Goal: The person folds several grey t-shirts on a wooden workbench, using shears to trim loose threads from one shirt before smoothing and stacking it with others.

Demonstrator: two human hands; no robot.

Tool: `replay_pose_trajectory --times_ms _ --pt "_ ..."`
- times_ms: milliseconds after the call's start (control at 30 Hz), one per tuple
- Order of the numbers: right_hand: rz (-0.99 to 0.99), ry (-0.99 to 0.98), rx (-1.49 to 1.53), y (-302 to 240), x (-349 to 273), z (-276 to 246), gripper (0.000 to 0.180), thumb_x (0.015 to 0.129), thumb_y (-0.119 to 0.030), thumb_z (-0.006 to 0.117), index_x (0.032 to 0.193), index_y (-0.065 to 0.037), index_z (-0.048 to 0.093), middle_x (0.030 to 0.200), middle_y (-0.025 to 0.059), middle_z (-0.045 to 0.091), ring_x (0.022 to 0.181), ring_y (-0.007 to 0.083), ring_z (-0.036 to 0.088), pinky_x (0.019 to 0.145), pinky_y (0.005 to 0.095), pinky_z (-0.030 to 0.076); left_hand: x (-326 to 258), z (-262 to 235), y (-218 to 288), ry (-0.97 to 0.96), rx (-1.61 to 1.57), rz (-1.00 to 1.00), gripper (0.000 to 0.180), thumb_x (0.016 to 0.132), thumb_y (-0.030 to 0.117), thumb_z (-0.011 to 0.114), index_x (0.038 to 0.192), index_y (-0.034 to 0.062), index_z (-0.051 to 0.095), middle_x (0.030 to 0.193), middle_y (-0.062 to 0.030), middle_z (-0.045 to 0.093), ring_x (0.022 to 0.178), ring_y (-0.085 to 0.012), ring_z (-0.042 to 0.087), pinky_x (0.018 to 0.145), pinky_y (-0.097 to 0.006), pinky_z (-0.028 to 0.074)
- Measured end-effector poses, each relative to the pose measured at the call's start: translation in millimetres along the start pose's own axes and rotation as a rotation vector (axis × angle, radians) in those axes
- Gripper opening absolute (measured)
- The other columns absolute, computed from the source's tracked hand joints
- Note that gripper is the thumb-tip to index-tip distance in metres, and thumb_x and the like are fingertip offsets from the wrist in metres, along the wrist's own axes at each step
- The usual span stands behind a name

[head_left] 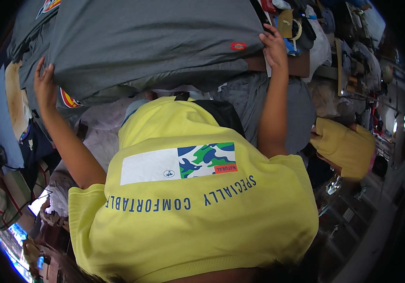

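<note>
A dark grey garment (155, 42), likely a shirt, lies spread wide in front of me, with a small red label near its lower right part. At its left side is my left hand (46, 89), fingers stretched and apart, touching or very near the cloth's edge. My right hand (275, 49) rests against the right edge, its fingers extended and slightly apart. Neither hand visibly grips the fabric. Under and beside the left part show more grey folds with a colourful printed patch (68, 99).
More grey cloth (245, 101) hangs toward my lap. A roll of tape (297, 29) and small items crowd the table's right. A brown board edge (299, 65) shows by my right wrist. Further right is a person in a mustard top (346, 141). Blue cloth (4, 113) lies far left.
</note>
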State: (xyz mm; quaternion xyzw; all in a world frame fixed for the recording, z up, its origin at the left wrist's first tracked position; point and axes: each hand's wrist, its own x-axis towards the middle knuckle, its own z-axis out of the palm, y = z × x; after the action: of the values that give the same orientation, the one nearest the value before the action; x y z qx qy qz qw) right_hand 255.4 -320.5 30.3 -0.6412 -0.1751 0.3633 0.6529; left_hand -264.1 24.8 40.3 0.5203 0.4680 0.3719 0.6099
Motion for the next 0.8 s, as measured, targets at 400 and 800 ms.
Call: replay_pose_trajectory --times_ms 400,800 --pt "0.506 -0.477 -0.822 52.5 -116.2 -55.6 0.029 0.071 -0.007 0.068 0.098 -0.006 0.057 0.069 -0.0016 0.057 0.062 0.0059 0.051 0.057 0.0189 0.039 -120.9 -92.5 -76.0 -0.474 0.437 -0.768 0.034 0.077 0.01 0.065 0.107 0.0047 0.05 0.075 0.0022 0.051 0.068 -0.0081 0.049 0.059 -0.021 0.039" --pt "-0.207 0.145 -1.093 42.5 20.9 67.5 0.033 0.074 -0.017 0.068 0.103 -0.005 0.057 0.079 0.0091 0.061 0.074 0.0176 0.06 0.067 0.0289 0.046 10.9 54.0 -45.5 0.034 1.161 0.142 0.037 0.077 0.028 0.066 0.097 -0.0024 0.059 0.089 -0.0142 0.063 0.083 -0.0207 0.06 0.073 -0.03 0.044"
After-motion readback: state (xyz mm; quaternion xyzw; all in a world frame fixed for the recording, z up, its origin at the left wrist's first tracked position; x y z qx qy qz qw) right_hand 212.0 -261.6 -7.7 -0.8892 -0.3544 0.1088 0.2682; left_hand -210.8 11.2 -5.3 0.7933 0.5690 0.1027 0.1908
